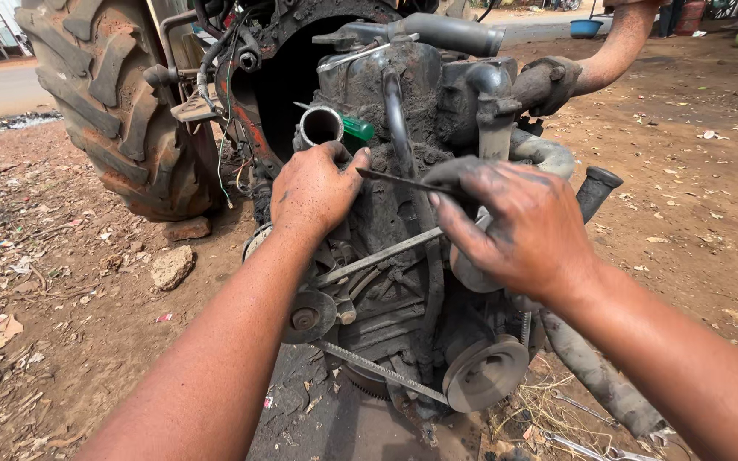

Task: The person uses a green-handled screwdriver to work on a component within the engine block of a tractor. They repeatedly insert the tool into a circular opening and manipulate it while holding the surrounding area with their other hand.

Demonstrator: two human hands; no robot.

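1. Fingers of my left hand (313, 189) curl together over the grimy top of the engine block (395, 213), just below an open metal pipe end (321, 126); I cannot tell whether they clamp anything underneath.
2. My right hand (523, 226) has thumb and forefinger pinched on the near end of a thin dark metal strip (395, 179), which points left towards my left thumb and lies across the face of the block.
3. A green-handled tool (357, 129) pokes out just right of the pipe end, behind my left hand.
4. A black hose (396, 119) runs down the front of the block between my hands.
5. Near me, lower down, a fan belt (377, 369) stretches from a small pulley (307, 318) on the left to a larger grey pulley (484, 373) on the right.
6. A rusty curved pipe (617, 47) arches away at the far right, above the engine.
7. At the far left stands a big tractor tyre (108, 102), caked in reddish mud.
8. We are outdoors: the ground (685, 171) is bare reddish-brown dirt strewn with dry leaves, scraps and small stones, with a larger rock (171, 266) lying left of the engine.
9. Spanners (591, 446) lie on the dirt near my right forearm.
10. Far off on the right sits a blue basin (585, 27).
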